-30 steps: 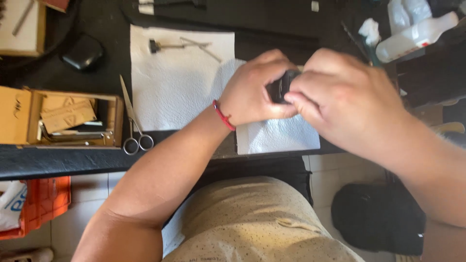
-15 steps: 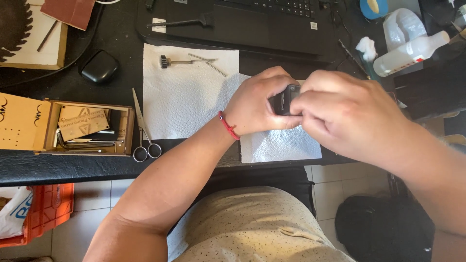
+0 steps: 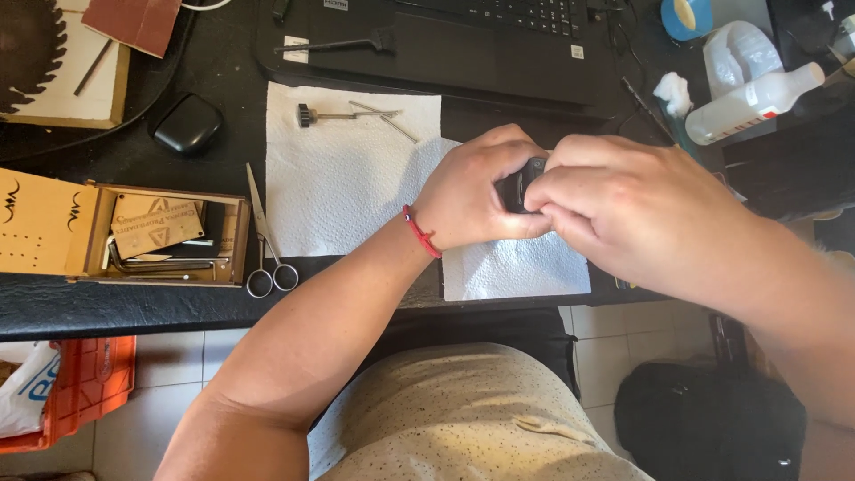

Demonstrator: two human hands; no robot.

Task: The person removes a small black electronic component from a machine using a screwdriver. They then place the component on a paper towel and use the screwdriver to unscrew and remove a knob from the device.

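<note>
My left hand (image 3: 476,191) and my right hand (image 3: 623,209) are pressed together over a white paper towel (image 3: 356,178) on a black desk. Both grip a small black object (image 3: 519,185), mostly hidden between the fingers, with only a dark edge showing. A red cord bracelet (image 3: 420,232) circles my left wrist. On the towel's far edge lie a small screwdriver with a black knob (image 3: 312,115) and thin metal pins (image 3: 387,118).
Scissors (image 3: 263,240) lie left of the towel beside an open wooden box (image 3: 169,236) of tools. A black case (image 3: 185,125), a laptop (image 3: 463,36), a clear bottle (image 3: 753,102) and blue tape roll (image 3: 686,16) stand farther back. A black bag (image 3: 704,419) sits on the floor.
The view has shifted, so the desk appears lower and further right in the frame. My hands stay clasped on the black object, with the fingers of the right hand curled a little tighter.
</note>
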